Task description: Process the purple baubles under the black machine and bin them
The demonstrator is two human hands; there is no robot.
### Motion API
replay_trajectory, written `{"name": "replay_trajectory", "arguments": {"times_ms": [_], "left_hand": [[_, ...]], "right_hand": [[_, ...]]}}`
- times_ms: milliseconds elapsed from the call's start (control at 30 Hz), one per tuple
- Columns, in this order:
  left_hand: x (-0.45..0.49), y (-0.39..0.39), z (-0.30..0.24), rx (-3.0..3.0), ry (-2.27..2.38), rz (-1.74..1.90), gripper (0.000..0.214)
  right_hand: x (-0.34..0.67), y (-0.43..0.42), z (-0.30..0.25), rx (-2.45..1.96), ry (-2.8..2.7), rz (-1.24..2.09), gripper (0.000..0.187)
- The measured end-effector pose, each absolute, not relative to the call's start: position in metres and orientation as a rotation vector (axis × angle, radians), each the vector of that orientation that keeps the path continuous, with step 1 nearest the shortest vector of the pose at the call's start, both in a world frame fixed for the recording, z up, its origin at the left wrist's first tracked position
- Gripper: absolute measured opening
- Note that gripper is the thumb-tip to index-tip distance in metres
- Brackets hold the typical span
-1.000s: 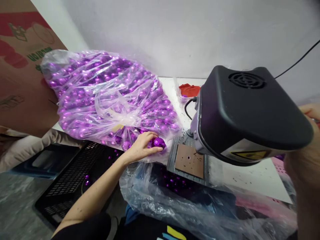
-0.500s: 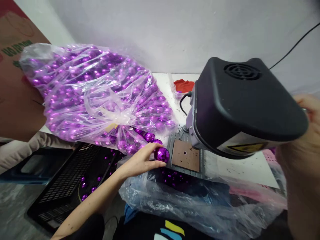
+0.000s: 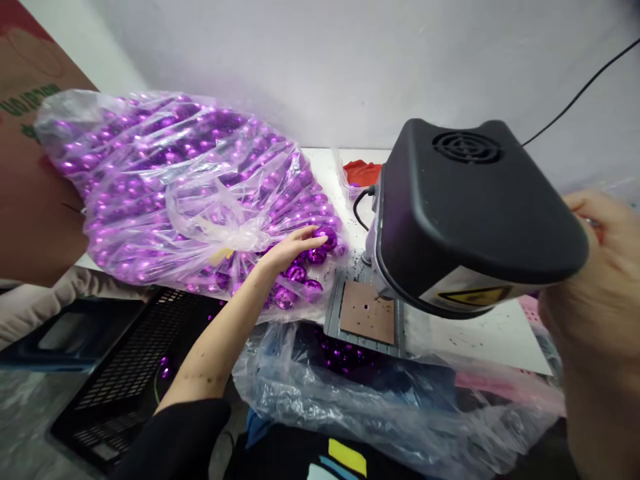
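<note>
My left hand [image 3: 295, 248] reaches to the open edge of a clear plastic bag [image 3: 220, 190] full of shiny purple balls. Its fingers curl round one faceted purple ball [image 3: 327, 238], and several loose balls lie just below, by the palm. My right hand [image 3: 600, 260] is closed at the far side of a black-topped bench drill press [image 3: 480, 207]; a bit of metal and red shows at its fingers, while most of the handle is hidden. Under the machine's head, a brown board [image 3: 367, 313] with a small hole lies on the grey ridged base [image 3: 335, 310].
A black crate [image 3: 125, 373] with purple balls stands below left, near a cardboard box [image 3: 40, 167]. Clear plastic sheeting [image 3: 390, 407] hangs over my lap, with purple balls under the table edge. Red cloth [image 3: 361, 173] lies behind the machine, and a cable [image 3: 580, 93] crosses the wall.
My left hand has moved up and away from beside the brown board to the balls at the bag's edge. My right hand stays at the drill press; the view has shifted slightly.
</note>
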State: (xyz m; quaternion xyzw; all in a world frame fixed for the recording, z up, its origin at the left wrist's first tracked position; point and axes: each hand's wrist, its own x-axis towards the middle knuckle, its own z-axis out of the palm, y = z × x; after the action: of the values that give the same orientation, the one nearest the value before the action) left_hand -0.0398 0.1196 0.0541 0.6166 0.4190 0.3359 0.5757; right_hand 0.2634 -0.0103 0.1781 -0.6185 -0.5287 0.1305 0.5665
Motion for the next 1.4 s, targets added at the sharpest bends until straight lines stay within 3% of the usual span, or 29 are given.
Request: {"name": "replay_trajectory", "arguments": {"times_ms": [67,200,433,700,1400], "left_hand": [[-0.047,0.087,0.063,1.376,0.948,0.772,0.047],[-0.044,0.028,0.062,1.094,0.77,0.703,0.068],[0.003,0.003,0.013,0.719,0.662,0.683,0.047],[0.015,0.006,-0.003,1.027,1.032,0.754,0.048],[0.05,-0.009,-0.017,1.854,1.035,0.822,0.045]], "right_hand": [[0.263,-0.009,0.178,-1.417,-1.244,0.289,0.036],[0.26,-0.008,0.178,-1.378,-1.252,0.294,0.037],[0.259,-0.008,0.179,-1.338,-1.258,0.319,0.035],[0.261,-0.008,0.179,-1.36,-1.308,0.285,0.04],[0.259,-0.008,0.179,-1.339,-1.267,0.338,0.042]]}}
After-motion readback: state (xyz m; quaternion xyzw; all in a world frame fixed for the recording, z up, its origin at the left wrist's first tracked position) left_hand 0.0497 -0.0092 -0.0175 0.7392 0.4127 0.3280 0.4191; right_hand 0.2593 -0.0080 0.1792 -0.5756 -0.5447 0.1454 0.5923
